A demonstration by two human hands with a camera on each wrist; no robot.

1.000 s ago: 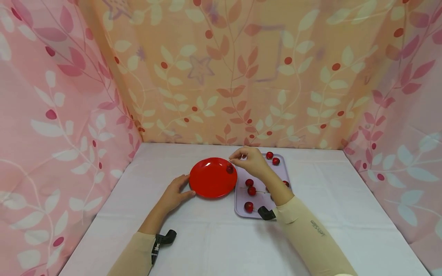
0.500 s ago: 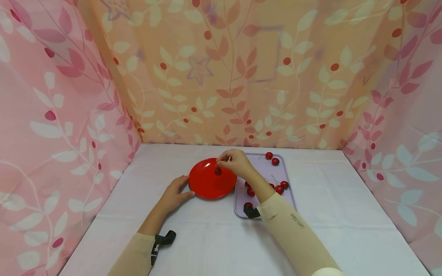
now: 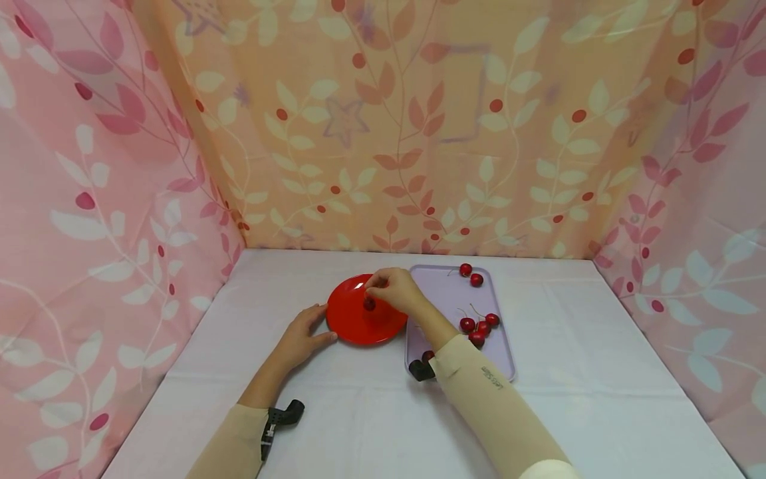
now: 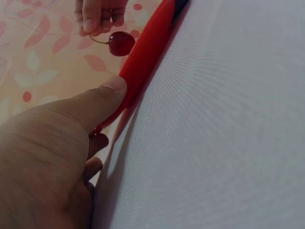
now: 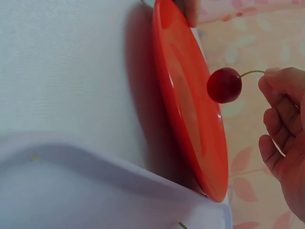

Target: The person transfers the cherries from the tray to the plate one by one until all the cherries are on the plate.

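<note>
A dark red cherry (image 5: 224, 85) hangs by its thin green stem (image 5: 252, 73), which my right hand (image 3: 395, 291) pinches between thumb and fingertips. It hangs over the glossy red plate (image 3: 350, 326), apart from the surface in both wrist views. My left hand (image 3: 302, 340) holds the plate at its left rim, with the thumb (image 4: 107, 95) against the edge and the fingers at the rim farther round. On the plate's right stands a lilac tray (image 3: 439, 283) with several cherries, partly hidden by my right forearm.
Two cherries (image 3: 471, 275) lie at the tray's far end and a cluster (image 3: 483, 327) near its right side. Another cherry (image 3: 427, 356) shows beside the right wrist camera (image 3: 421, 370). A white cloth (image 3: 353, 419) covers the table, with patterned curtains (image 3: 383, 166) behind and at both sides.
My right hand has moved left from the tray side with the cherry, from the plate's right rim to above its middle. The left hand and plate have stayed put.
</note>
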